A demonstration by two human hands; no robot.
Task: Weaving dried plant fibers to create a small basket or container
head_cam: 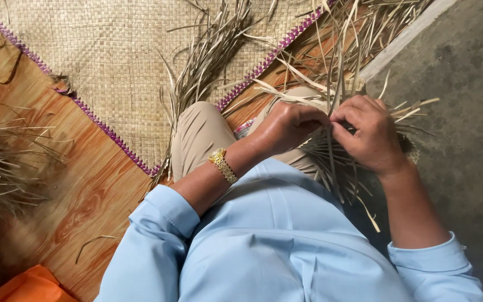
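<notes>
Dried leaf strips (331,151), a loose bundle lying over the person's lap, pinched from both sides. Left hand (286,127): fingers curled shut on the strips. Right hand (367,134): fingertips closed on the same strips, touching the left. Woven mat (118,50) with purple edging lies beyond the knee (199,131); gold bracelet (223,165) on left wrist.

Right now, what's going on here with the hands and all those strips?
A seated person in a light blue shirt works dried leaf strips over the lap. The left hand and right hand meet, both pinching strips between the fingertips. A woven mat with a purple edge lies ahead on the wood-patterned floor, with loose strips across it.
</notes>
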